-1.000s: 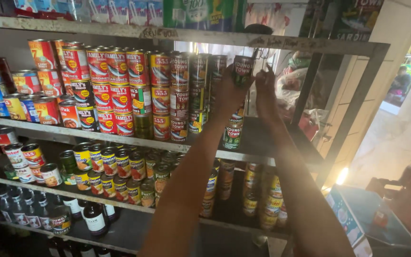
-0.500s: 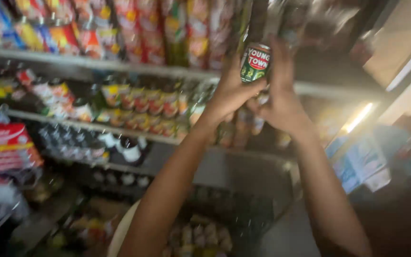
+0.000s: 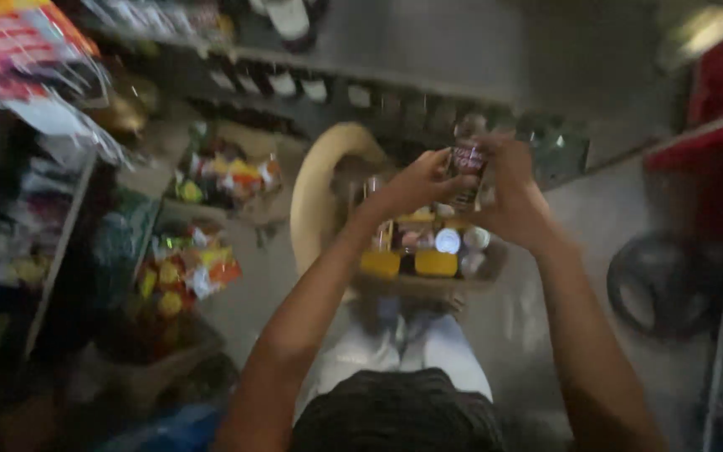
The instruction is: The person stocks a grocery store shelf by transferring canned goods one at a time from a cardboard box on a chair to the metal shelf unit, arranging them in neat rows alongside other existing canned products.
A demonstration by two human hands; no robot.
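The fingers (image 3: 438, 161) of the left hand (image 3: 416, 184) curl round the left side of a small dark can (image 3: 466, 167) with a red and white label, and the right hand (image 3: 516, 197) closes on its other side, so the can is clasped between both hands and held upright in the air, clear of any surface. Motion blur keeps the exact finger placement and the label's detail from being made out. Directly beneath the hands sits a box (image 3: 428, 280) holding more goods: two yellow packs at its near edge, a pale round lid and a few other cans behind them, all soft with blur. Just left of the box a curved tan rim (image 3: 311, 192), perhaps of a basket or chair back, arcs upward. Both forearms reach forward from the bottom of the picture, and pale trousers (image 3: 403, 356) show between them below the box. Further left, well apart from the hands, bags of colourful packets (image 3: 182, 268) hang or lie beside a shelf (image 3: 64, 243), with printed red and white sheets (image 3: 35, 50) above. A row of bottles (image 3: 294, 84) stands along the far floor, and a dark round object (image 3: 663, 285) lies at the right.
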